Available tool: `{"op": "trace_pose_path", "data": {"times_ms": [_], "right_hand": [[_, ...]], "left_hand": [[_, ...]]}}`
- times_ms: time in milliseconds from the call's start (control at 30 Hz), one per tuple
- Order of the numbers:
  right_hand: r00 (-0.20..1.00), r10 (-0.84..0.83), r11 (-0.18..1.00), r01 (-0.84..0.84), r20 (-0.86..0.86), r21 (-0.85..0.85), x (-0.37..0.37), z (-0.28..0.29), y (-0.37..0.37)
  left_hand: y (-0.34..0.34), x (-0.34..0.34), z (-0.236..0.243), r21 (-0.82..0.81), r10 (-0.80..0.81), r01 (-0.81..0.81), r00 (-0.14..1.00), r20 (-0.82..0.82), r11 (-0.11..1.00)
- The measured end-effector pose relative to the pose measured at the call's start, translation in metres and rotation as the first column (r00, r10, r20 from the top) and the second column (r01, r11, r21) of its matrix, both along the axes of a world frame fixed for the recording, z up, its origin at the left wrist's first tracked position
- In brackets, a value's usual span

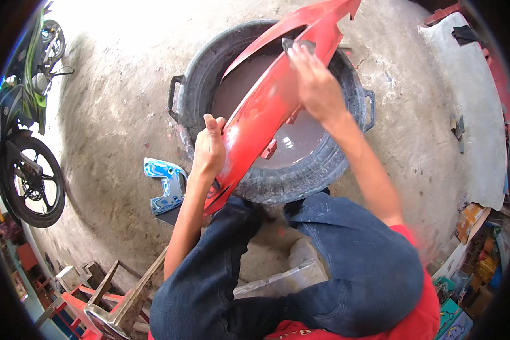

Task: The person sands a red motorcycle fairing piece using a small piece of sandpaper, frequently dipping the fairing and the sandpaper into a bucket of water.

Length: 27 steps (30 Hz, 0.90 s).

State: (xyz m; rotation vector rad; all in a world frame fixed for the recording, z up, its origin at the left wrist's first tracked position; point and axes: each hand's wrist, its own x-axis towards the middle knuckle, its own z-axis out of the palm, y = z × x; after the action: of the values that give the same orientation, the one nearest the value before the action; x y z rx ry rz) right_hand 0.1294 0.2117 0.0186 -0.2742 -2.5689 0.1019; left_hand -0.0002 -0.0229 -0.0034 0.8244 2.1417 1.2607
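A long red motorcycle body panel [266,105] slants across the round black tub [300,184], its lower end by my left knee and its forked upper end past the tub's far rim. My left hand [211,146] is closed on the panel's left edge, thumb up. On the panel's upper part, my right hand [317,85] presses a dark grey piece of sandpaper [289,45] under its fingers; that hand is slightly blurred. Pale, worn patches show on the red surface. Murky brownish water [292,141] lies in the tub below.
A blue-and-white patterned piece [167,184] lies on the concrete floor left of the tub. At the far left stands a motorcycle [31,170]. Wooden stools [119,303] are at lower left. A large grey panel [470,113] and clutter [476,255] line the right side.
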Motion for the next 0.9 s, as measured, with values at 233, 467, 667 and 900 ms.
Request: {"op": "trace_pose_path", "data": {"times_ms": [233,467,667,900], "right_hand": [[0.942,0.332,0.943,-0.333,0.052,0.015,0.025,-0.008,-0.033],[0.867,0.496,0.868,-0.496,0.06,-0.006,0.038,-0.014,-0.043],[0.999,-0.025,0.998,0.024,0.02,0.053,0.039,-0.016,0.014],[0.96,0.276,0.951,-0.279,0.042,0.134,0.033,-0.012,0.016]], "left_hand": [[0.001,0.003,-0.003,-0.004,0.051,-0.052,0.995,-0.081,0.999],[0.002,-0.001,-0.005,-0.042,0.016,-0.019,0.998,-0.057,0.999],[0.003,0.002,0.003,-0.073,-0.026,0.017,0.993,-0.116,0.997],[0.008,0.004,0.011,-0.084,-0.024,0.015,0.994,-0.11,0.996]]}}
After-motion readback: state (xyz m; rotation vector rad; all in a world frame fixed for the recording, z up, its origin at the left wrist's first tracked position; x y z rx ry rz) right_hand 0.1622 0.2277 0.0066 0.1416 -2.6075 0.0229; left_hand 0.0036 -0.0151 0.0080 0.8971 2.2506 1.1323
